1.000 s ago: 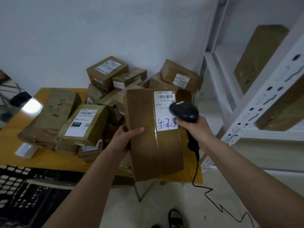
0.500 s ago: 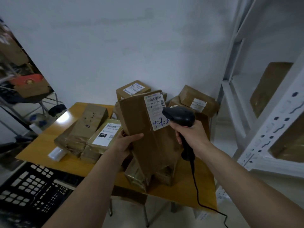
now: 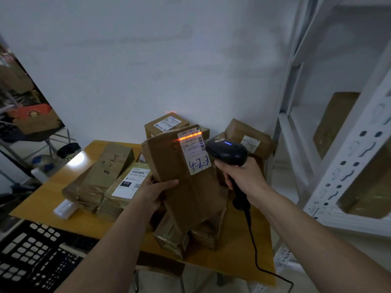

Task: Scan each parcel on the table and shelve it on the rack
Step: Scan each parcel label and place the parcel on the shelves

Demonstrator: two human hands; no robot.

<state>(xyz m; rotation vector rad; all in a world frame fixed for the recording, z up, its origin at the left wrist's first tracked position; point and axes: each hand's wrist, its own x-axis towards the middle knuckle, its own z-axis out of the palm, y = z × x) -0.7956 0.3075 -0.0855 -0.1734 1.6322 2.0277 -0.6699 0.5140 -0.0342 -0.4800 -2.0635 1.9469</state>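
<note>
The left hand [image 3: 155, 192] grips the lower left edge of a long brown cardboard parcel [image 3: 186, 176], thumb across its front, and holds it tilted above the yellow wooden table [image 3: 48, 199]. The right hand [image 3: 241, 178] has its fingers curled round the handle of a glossy black corded scanner [image 3: 227, 152], whose orange beam crosses the white paper label [image 3: 194, 151]. More taped cardboard boxes [image 3: 110, 174] lie on the table, beside the white perforated metal rack [image 3: 347, 166].

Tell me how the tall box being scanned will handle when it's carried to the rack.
The tall box probably stays stiff: its cardboard faces look flat. Likely fairly light, since the left hand alone holds it up. The glossy tape may be somewhat slippery.
</note>
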